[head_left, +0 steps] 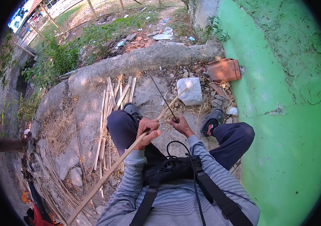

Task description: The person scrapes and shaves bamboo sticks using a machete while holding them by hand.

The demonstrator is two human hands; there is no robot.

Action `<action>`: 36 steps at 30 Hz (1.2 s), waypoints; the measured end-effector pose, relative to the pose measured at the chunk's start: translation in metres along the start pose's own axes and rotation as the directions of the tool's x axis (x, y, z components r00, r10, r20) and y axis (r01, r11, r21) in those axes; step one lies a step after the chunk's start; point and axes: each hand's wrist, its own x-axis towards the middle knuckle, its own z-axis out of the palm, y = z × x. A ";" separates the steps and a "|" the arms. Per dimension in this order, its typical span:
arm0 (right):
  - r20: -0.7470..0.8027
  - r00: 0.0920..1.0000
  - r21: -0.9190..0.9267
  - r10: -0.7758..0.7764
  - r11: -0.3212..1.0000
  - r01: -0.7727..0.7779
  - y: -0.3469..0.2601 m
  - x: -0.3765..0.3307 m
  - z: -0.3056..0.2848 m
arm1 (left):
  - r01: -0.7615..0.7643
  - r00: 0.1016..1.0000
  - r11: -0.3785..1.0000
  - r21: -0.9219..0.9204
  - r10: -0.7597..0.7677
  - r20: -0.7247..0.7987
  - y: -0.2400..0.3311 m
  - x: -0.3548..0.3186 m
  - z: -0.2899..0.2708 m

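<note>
My left hand [147, 132] is closed around a long, pale bamboo strip [104, 180]. The strip slants from the lower left, past my left forearm, up to a white block [190, 91], where its far tip overlaps the block; whether they touch, I cannot tell. In my right hand [182, 126] is the dark handle of a long, thin-bladed knife [161, 92]. Its blade points away and to the left, crossing near the strip just ahead of my hands. Beyond my left knee lies a loose pile of split bamboo strips [103, 141] on the ground.
A green wall [277, 150] bounds the right side, with an orange hollow brick [223, 70] at its foot. A low, curved concrete ledge [141, 60] runs across the far side. Long thin strips [51, 180] lie at left. Someone's red garment [42, 216] shows at lower left.
</note>
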 end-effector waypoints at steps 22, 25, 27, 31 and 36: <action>0.055 0.997 -0.269 -0.062 0.960 0.075 -0.007 -0.030 -0.033 | -0.124 0.877 0.978 0.168 0.029 0.479 0.011 -0.005 0.027; -0.026 0.999 -0.250 -0.019 0.968 0.012 0.004 -0.030 -0.037 | -0.109 0.876 0.980 0.166 0.015 0.482 0.015 0.000 0.027; -0.014 1.000 -0.168 -0.023 0.986 0.020 0.006 -0.033 -0.028 | -0.102 0.889 0.980 0.173 0.012 0.457 0.015 0.001 0.027; 0.100 0.990 -0.241 -0.098 0.963 0.119 0.019 -0.024 -0.015 | -0.082 0.898 0.973 0.216 -0.022 0.439 0.020 -0.006 0.024; -0.221 0.971 -0.094 0.088 0.989 -0.110 0.061 -0.003 -0.043 | -0.095 0.877 0.980 0.174 -0.001 0.481 0.015 0.006 0.036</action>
